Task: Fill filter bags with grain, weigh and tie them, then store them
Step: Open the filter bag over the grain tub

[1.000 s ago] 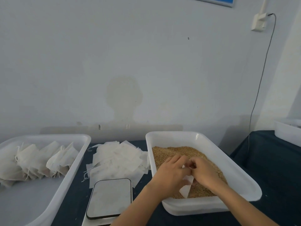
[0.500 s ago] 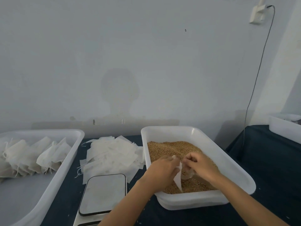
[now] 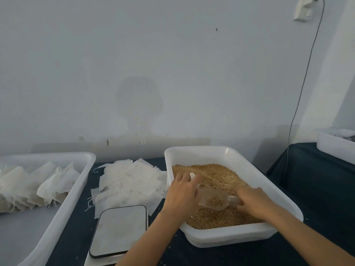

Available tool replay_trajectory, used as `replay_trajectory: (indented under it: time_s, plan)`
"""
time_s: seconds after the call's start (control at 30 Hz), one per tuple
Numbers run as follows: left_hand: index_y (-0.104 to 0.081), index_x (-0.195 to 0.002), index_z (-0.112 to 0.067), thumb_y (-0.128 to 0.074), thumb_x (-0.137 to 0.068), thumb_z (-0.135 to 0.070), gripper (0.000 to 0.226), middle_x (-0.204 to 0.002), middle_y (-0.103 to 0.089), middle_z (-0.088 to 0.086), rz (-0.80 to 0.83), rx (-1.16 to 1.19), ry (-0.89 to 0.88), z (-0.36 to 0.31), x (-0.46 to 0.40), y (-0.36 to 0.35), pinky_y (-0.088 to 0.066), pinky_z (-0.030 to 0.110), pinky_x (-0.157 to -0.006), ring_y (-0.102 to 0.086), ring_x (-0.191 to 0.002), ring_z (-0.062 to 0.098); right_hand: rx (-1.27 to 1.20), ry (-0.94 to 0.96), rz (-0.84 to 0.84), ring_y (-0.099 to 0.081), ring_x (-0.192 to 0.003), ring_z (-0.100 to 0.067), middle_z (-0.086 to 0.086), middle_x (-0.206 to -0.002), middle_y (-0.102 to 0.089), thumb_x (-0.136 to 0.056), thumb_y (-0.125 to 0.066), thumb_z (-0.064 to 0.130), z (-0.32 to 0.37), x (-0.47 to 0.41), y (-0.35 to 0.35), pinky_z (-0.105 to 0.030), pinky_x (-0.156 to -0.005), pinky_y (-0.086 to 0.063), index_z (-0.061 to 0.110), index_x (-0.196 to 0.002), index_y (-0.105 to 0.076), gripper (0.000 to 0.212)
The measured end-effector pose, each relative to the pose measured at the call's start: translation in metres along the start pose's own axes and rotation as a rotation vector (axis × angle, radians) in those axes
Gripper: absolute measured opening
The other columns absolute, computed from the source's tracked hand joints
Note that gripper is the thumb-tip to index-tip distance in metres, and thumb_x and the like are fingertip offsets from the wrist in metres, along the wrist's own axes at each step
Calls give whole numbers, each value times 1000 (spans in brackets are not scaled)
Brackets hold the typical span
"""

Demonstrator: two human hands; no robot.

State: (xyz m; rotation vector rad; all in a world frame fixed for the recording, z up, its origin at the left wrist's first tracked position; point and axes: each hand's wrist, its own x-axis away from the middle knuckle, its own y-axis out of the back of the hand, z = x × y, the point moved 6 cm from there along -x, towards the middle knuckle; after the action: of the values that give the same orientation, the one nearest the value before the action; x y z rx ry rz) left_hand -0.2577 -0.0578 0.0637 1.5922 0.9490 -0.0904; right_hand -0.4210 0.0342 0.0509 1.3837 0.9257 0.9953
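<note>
A white tub (image 3: 269, 181) on the right holds brown grain (image 3: 215, 171). Over the grain my left hand (image 3: 182, 194) pinches a white filter bag (image 3: 192, 176); only its top corner shows above my fingers. My right hand (image 3: 253, 200) grips the handle of a clear plastic scoop (image 3: 213, 200) that carries some grain, its mouth pointing toward my left hand. A flat white scale (image 3: 119, 229) sits at the front centre. Empty filter bags (image 3: 130, 183) lie in a pile behind the scale.
A big white tub (image 3: 63, 206) on the left holds several filled, tied bags (image 3: 34, 187). Another white tub (image 3: 334, 146) stands on a dark-covered table at far right. A cable (image 3: 299, 96) hangs down the wall from a socket.
My hands have parted: the right one let go of the bag and now grips a scoop with grain. The left still holds the bag. The camera tilted down a little.
</note>
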Motion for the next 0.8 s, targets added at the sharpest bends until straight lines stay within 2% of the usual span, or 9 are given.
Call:
replay_trajectory:
  time_s: [0.07, 0.2, 0.27, 0.37, 0.43, 0.5, 0.63, 0.73, 0.8]
  plan:
    - [-49, -115, -19, -34, -96, -19, 24, -105, -51, 0, -6, -18, -6, 2, -1, 2, -38, 24, -85, -38, -95, 15, 19, 28, 7, -46, -63, 7, 19, -76, -46, -89, -60, 21, -7, 1, 13, -7, -55, -37, 31, -106, -43, 26]
    - [-46, -119, -20, -34, -97, -21, 25, -112, -49, 0, 3, -111, -36, 3, -4, 4, -33, 26, -88, -40, -102, 17, 187, 73, 64, -44, -66, 9, 18, -91, -54, -89, -56, 15, -16, -4, 35, -6, -51, -31, 32, -114, -52, 31]
    - [-46, -120, -21, -34, -98, -21, 26, -115, -48, 1, 17, -159, -50, 3, -5, 3, -33, 28, -90, -40, -105, 18, 150, 110, 76, -48, -69, 9, 16, -98, -59, -88, -58, 15, -10, -7, 30, -6, -54, -36, 33, -111, -56, 29]
    - [-45, -123, -20, -34, -99, -18, 26, -119, -47, 2, 40, -228, -58, 2, -7, -1, -33, 30, -91, -40, -109, 20, 18, 168, 70, -57, -81, 4, 14, -100, -60, -89, -59, 19, 4, -7, 14, -11, -67, -49, 30, -106, -59, 20]
    - [-45, -123, -19, -39, -98, -12, 27, -119, -46, 3, 57, -248, -67, 1, -8, -2, -33, 30, -90, -40, -109, 21, -72, 194, 66, -53, -77, 5, 16, -91, -56, -89, -59, 19, 7, -7, 5, -11, -65, -45, 31, -99, -57, 15]
    - [-44, -124, -19, -46, -92, -4, 35, -120, -46, 4, 78, -259, -90, 1, -8, -5, -33, 30, -91, -40, -110, 22, -135, 217, 90, -52, -77, 4, 17, -89, -55, -88, -61, 18, 7, -6, -1, -12, -66, -41, 31, -99, -56, 18]
    - [-43, -126, -21, -52, -86, 1, 46, -122, -44, 4, 91, -234, -73, 8, -12, -5, -34, 30, -91, -38, -113, 22, -243, 208, 152, -57, -88, -8, 11, -96, -59, -87, -61, 14, -7, 4, -1, -22, -77, -48, 36, -91, -52, 24]
    - [-44, -124, -22, -49, -87, 3, 45, -121, -44, 3, 93, -204, -56, 12, -16, -6, -34, 27, -83, -38, -111, 21, -328, 189, 172, -60, -97, -10, 9, -104, -62, -88, -61, 14, -22, 16, 12, -31, -88, -52, 33, -96, -58, 21]
    - [-48, -120, -21, -46, -88, 5, 42, -119, -44, 1, 98, -169, -65, 13, -18, -10, -29, 24, -75, -38, -109, 20, -374, 182, 159, -60, -98, -4, 10, -105, -62, -88, -61, 14, -32, 24, 25, -29, -86, -53, 31, -99, -59, 20]
